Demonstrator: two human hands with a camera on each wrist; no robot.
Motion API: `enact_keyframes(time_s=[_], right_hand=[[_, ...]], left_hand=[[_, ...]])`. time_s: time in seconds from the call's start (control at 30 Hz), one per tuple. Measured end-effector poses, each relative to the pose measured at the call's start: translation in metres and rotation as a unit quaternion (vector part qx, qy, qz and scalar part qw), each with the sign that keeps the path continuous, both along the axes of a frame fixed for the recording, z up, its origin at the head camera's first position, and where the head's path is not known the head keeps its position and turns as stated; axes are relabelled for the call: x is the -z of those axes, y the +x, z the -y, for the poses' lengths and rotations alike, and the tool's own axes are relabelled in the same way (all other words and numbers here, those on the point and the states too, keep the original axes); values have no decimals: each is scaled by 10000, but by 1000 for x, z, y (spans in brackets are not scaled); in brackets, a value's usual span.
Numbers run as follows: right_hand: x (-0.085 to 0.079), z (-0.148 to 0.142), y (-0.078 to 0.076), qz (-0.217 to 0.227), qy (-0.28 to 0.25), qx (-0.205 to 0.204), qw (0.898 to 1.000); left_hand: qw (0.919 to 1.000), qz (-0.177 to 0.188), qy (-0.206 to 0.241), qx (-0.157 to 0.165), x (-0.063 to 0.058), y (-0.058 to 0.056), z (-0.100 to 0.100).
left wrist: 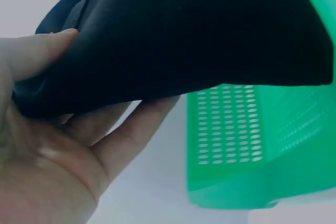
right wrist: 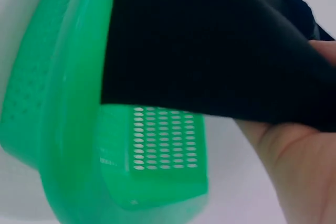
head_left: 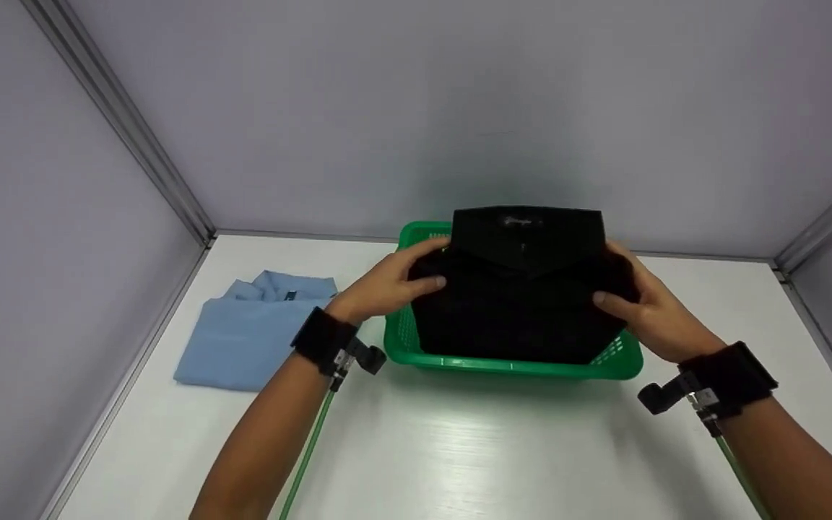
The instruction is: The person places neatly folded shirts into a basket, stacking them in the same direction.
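A folded black shirt (head_left: 521, 310), with a collar and a small label at its top, is tilted in and above a green basket (head_left: 517, 367). My left hand (head_left: 387, 283) grips its left side, thumb on the front face and fingers behind. Across from it, my right hand (head_left: 654, 307) holds the right side in the same way, its fingers mostly hidden by the cloth. The left wrist view shows the shirt's lower edge (left wrist: 262, 51) inside the basket (left wrist: 226, 177). In the right wrist view, the cloth (right wrist: 173, 51) hangs just inside the rim (right wrist: 73, 108).
A folded light blue shirt (head_left: 243, 343) lies on the white table (head_left: 459, 448) left of the basket, partly behind my left wrist. Grey panels (head_left: 315, 115) enclose the table at the back and sides. A green cable (head_left: 308, 451) trails from each wrist camera.
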State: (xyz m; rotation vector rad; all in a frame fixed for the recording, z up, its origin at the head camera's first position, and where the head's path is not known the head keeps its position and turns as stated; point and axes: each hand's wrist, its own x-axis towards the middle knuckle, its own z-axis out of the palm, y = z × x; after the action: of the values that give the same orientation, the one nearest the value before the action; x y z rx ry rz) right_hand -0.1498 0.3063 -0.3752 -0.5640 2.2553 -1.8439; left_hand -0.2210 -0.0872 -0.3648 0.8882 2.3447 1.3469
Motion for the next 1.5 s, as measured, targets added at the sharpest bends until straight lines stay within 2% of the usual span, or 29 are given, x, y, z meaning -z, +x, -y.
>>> enact_keyframes(time_s=[0.13, 0.4, 0.53, 0.73, 0.83, 0.97, 1.03, 1.17, 1.33, 1.5], right_hand=[[2, 2, 2, 676, -117, -104, 9976], [6, 3, 5, 1282, 171, 112, 9915], [9, 3, 6, 1539, 154, 224, 9877], [12, 6, 4, 1883, 259, 238, 9815], [13, 12, 0, 2197, 404, 250, 9744], [14, 20, -4, 2581, 780, 337, 9624], [15, 23, -5, 2751, 976, 431, 9555], [13, 27, -2, 2931, 1266, 667, 9453], [-2, 32, 9, 2824, 1533, 896, 9427], [-12, 38, 22, 2381, 1841, 925, 9491]], left_hand=[[9985, 552, 61, 19, 8, 3, 3], [9934, 1140, -131, -52, 18, 11, -1], [9906, 1328, -272, -183, 16, 12, -6], [9880, 1360, -613, -399, 14, 13, -11], [9831, 1660, -457, -623, 16, 16, -9], [9712, 2162, -65, -1004, 19, 20, -8], [9667, 2291, 62, -1137, 19, 23, -8], [9638, 2357, 213, -1228, 19, 27, -7], [9657, 2278, 437, -1168, 12, 36, -2], [9811, 1566, 236, -1112, 12, 49, 4]])
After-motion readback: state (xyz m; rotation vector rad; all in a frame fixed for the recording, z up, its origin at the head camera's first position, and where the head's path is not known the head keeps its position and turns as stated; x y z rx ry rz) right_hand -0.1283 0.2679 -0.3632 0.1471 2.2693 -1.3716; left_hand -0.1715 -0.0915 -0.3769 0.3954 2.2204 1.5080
